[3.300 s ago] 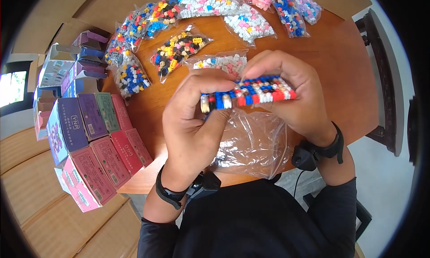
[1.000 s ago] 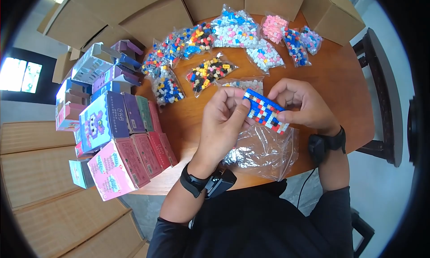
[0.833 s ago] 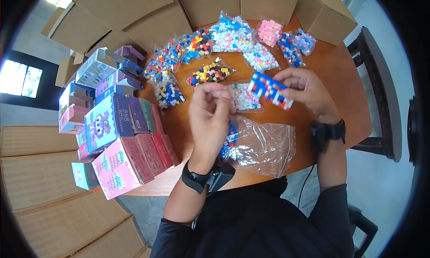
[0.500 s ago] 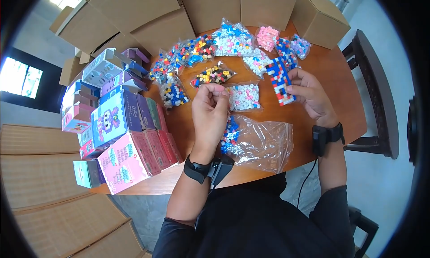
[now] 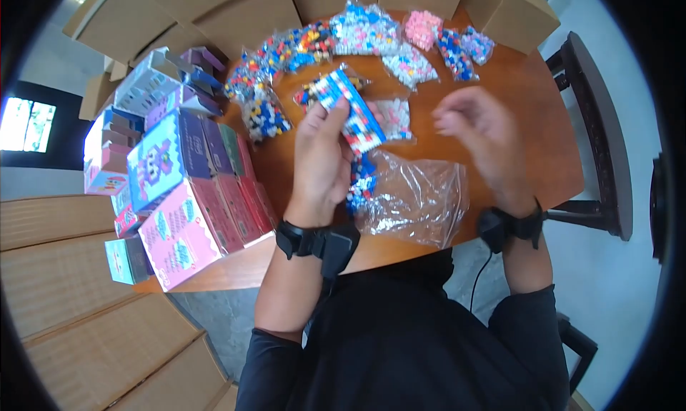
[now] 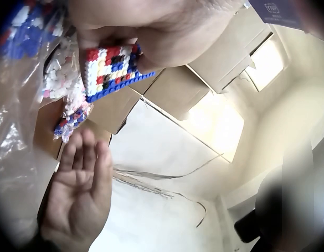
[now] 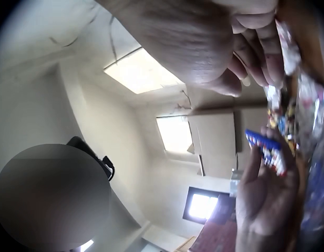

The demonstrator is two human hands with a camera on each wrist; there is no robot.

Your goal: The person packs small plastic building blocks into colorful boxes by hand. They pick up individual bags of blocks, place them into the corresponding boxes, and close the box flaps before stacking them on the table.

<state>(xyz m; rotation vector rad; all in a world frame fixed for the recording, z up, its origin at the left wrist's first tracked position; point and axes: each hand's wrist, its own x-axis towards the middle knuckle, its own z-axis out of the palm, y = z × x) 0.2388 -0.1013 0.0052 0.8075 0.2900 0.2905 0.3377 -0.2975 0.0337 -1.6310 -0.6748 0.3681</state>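
A panel of small interlocking building blocks [image 5: 365, 119], blue, white and red, is tilted up above the table. My left hand [image 5: 319, 157] pinches it, thumb on the near face and fingers behind. The left wrist view shows the panel's [image 6: 112, 71] studded pattern with a blue row along one edge. To its right my right hand [image 5: 482, 129] is raised with nothing in it, fingers loosely bent. Below the hands lies a large clear plastic bag [image 5: 421, 200], with blue, red and white blocks [image 5: 361, 186] at its left end. The panel partly covers a bag of yellow and black blocks [image 5: 307, 95].
A bag of white and pink blocks [image 5: 396, 118] lies behind the panel. Several more block bags [image 5: 364, 32] arc along the far side of the wooden table [image 5: 529, 147]. Stacked toy boxes [image 5: 171, 232] stand at left, cardboard boxes [image 5: 511, 18] at the back.
The panel has passed from my right hand to my left, moving leftward. My right hand has let go of it. Earlier, both hands held the panel.
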